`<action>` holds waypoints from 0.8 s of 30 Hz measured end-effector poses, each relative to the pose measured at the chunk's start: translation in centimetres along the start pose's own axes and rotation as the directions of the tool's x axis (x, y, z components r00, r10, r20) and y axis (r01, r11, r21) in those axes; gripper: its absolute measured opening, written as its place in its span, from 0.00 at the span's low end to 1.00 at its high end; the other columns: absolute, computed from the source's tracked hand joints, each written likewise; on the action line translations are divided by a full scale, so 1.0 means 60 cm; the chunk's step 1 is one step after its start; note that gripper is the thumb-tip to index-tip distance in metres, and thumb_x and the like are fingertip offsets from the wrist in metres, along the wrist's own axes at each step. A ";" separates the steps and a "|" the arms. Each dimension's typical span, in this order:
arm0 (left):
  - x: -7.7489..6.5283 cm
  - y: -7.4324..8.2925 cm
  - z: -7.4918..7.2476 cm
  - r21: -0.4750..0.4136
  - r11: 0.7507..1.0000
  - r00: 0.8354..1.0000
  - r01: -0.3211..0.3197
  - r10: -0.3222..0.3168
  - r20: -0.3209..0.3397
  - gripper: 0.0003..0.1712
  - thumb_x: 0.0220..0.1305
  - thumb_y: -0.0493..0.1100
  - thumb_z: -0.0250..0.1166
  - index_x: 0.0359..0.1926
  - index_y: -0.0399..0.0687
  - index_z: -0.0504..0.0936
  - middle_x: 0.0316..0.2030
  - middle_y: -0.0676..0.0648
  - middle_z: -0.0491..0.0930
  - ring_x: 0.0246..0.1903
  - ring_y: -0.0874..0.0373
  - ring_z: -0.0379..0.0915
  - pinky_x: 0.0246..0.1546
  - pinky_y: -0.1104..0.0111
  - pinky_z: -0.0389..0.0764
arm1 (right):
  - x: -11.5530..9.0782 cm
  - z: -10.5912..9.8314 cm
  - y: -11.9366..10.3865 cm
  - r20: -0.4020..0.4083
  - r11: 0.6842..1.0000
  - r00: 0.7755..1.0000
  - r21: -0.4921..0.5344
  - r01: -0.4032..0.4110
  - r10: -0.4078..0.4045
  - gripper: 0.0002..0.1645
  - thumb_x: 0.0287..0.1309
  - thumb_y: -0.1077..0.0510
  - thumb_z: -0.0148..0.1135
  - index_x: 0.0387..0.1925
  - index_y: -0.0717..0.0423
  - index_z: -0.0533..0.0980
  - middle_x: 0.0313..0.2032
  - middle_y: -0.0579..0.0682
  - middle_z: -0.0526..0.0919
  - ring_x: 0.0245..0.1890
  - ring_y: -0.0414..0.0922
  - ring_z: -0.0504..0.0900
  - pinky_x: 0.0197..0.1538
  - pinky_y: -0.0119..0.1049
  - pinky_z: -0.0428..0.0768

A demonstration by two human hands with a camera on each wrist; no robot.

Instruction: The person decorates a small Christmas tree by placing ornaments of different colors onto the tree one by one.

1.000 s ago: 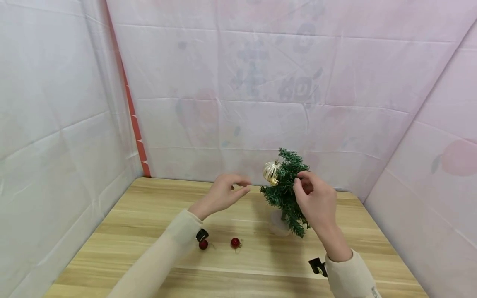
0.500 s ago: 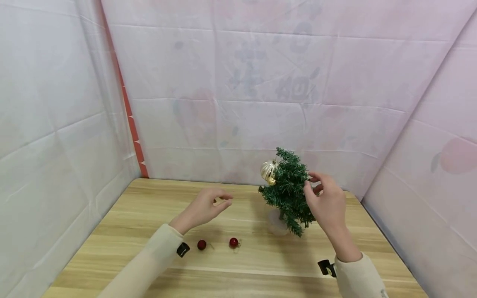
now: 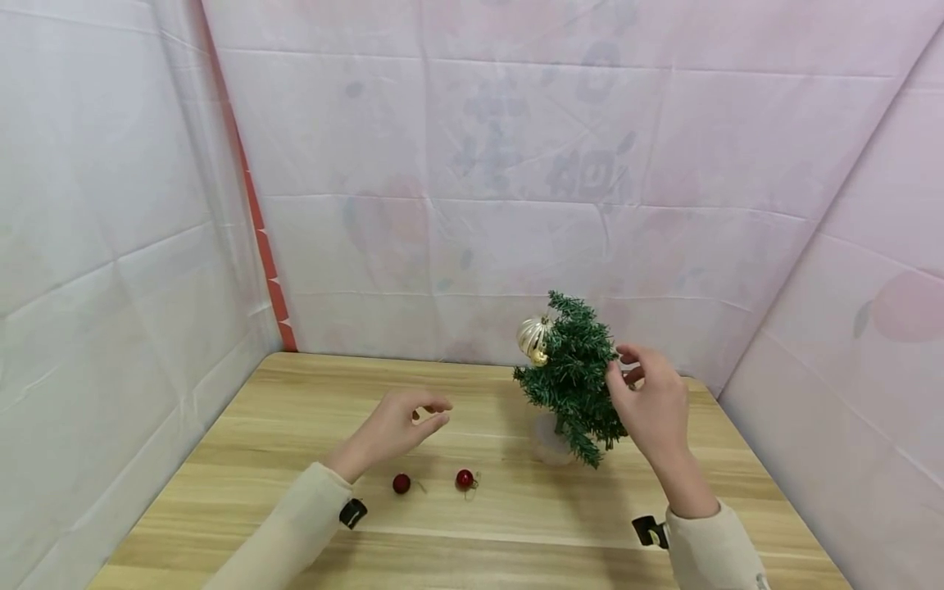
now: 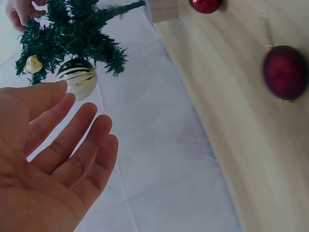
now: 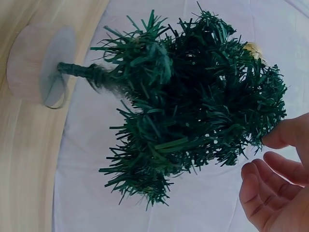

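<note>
Left hand [image 3: 391, 424] hovers (loosely curved), right hand [image 3: 654, 406] beside the tree [image 3: 574, 378].

The left forearm [image 3: 276, 533], in a cream sleeve [image 3: 313, 496], slants forward and inward to a bare left wrist [image 3: 347, 459]. The left hand [image 3: 394, 428] is raised with its palm turned inward; the left thumb [image 4: 46, 98] stands apart from gently bent left fingers [image 4: 65, 142], gripping nothing. The right forearm [image 3: 719, 557], sleeved alike, leans inward to the bare right wrist [image 3: 689, 487]. The right hand [image 3: 652, 401] sits farther forward, right fingers [image 5: 285, 169] curved, with a gap beneath the extended right thumb [image 5: 285, 134]. Both hands are well apart, thumbs inward.
</note>
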State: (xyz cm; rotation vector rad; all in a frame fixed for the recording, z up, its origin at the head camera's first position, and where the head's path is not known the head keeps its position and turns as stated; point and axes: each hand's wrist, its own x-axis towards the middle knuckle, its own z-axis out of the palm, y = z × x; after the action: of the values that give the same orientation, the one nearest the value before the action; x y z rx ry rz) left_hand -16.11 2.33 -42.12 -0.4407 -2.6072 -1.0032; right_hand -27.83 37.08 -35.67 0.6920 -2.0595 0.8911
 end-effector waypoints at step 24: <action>-0.080 -0.075 0.008 -0.025 0.985 0.984 0.171 -0.170 0.043 0.12 0.74 0.43 0.69 0.53 0.47 0.90 0.49 0.51 0.89 0.43 0.62 0.82 0.40 0.71 0.82 | -0.028 0.009 0.027 0.152 0.995 0.983 -0.037 -0.097 0.102 0.17 0.63 0.67 0.67 0.53 0.68 0.83 0.39 0.64 0.90 0.29 0.55 0.88 0.25 0.34 0.76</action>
State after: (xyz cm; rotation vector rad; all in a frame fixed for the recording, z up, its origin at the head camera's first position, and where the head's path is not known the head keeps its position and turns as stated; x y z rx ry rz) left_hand -13.63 -1.33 -46.98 -0.2496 -2.7076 -1.0967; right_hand -28.31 37.93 -37.87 0.6644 -2.2568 0.8853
